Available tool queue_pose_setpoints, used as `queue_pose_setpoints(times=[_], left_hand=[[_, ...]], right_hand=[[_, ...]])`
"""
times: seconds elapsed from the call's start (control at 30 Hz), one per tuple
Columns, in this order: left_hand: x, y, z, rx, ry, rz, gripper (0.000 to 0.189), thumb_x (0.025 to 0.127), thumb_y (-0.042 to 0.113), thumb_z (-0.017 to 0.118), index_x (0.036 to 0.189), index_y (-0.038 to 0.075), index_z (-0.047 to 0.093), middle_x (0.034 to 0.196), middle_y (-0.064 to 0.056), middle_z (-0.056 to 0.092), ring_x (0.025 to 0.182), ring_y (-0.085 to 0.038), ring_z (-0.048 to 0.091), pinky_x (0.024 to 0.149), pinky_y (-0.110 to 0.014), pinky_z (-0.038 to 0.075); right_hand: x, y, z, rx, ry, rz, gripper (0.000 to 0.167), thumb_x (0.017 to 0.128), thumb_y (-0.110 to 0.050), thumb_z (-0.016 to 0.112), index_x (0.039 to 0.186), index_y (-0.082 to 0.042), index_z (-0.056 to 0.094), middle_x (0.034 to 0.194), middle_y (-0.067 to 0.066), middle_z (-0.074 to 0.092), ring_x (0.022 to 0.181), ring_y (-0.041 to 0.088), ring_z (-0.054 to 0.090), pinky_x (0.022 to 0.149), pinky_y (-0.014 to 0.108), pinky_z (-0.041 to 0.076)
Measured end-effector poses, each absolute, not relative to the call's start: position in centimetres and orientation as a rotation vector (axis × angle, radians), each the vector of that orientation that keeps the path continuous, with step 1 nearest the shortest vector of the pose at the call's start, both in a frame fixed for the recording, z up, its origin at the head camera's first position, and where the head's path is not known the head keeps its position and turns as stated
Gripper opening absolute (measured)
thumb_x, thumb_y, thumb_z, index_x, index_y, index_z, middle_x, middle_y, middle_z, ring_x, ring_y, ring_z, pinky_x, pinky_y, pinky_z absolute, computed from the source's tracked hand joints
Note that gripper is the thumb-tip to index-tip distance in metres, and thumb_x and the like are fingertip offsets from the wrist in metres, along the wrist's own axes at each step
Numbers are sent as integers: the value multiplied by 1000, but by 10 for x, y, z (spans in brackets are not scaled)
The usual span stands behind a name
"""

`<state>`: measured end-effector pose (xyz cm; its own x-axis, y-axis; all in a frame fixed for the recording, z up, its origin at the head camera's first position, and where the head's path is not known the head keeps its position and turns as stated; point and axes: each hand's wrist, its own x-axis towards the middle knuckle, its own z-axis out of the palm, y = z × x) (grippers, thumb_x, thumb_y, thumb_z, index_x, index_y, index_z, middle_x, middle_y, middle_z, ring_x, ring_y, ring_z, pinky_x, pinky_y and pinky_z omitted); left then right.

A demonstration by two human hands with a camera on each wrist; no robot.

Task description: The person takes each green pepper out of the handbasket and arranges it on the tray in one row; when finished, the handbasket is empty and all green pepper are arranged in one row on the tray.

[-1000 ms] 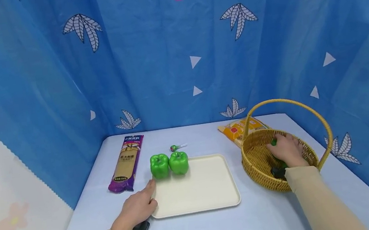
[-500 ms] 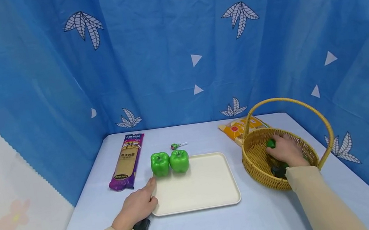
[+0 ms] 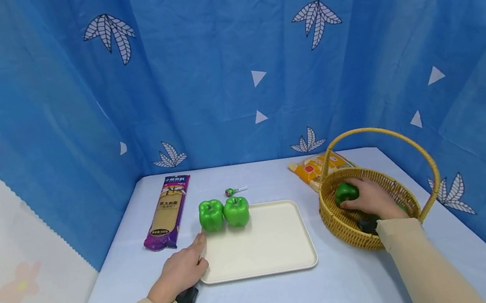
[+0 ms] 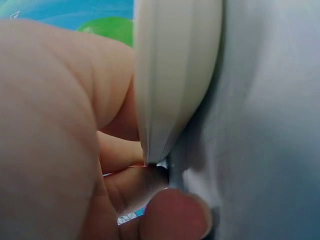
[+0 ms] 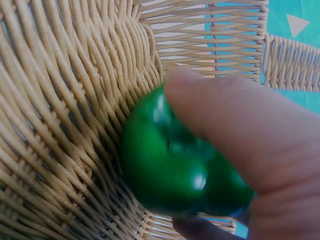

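In the head view, my left hand (image 3: 181, 273) holds the left edge of a cream tray (image 3: 262, 257). Its thumb lies over the rim and the other fingers sit along the outer side, as the left wrist view shows by the tray's wall (image 4: 175, 65). Two green bell peppers (image 3: 211, 216) stand side by side on the tray's far left corner. Inside a wicker basket (image 3: 345, 233) on the right, my right hand (image 3: 373, 199) grips another green bell pepper (image 5: 165, 160), thumb across its top. More green shows beneath that hand, mostly hidden.
A purple pasta packet (image 3: 168, 211) lies left of the tray, and a lollipop (image 3: 231, 192) behind the peppers. An orange-yellow bag (image 3: 313, 168) lies behind the basket, whose tall handle (image 3: 385, 132) arches over it. Blue curtains (image 3: 222, 71) border the table.
The bell pepper in my right hand has come into view and shifted left within the basket. My left hand and the tray have stayed in place.
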<state>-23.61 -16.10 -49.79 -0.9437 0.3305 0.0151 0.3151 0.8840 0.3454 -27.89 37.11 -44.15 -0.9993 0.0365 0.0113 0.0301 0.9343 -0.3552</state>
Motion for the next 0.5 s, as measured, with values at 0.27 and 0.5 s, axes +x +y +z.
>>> queue_pose_setpoints(times=[0.27, 0.5], left_hand=[[-237, -162, -500, 517, 3015, 539, 71, 93, 21, 58, 158, 1, 38, 161, -14, 43, 82, -15, 57, 67, -36, 49], [-236, -161, -500, 518, 3011, 542, 70, 93, 21, 58, 158, 1, 38, 161, -14, 42, 76, -15, 54, 65, -36, 47]], right_hand=[[-279, 370, -438, 78, -3053, 607, 76, 95, -51, 68, 150, -2, 51, 132, 28, 58, 106, 38, 58, 84, 55, 50], [-280, 372, -440, 34, -3068, 633, 76, 104, -57, 47, 152, 2, 47, 141, 29, 58, 124, 46, 56, 99, 64, 46]])
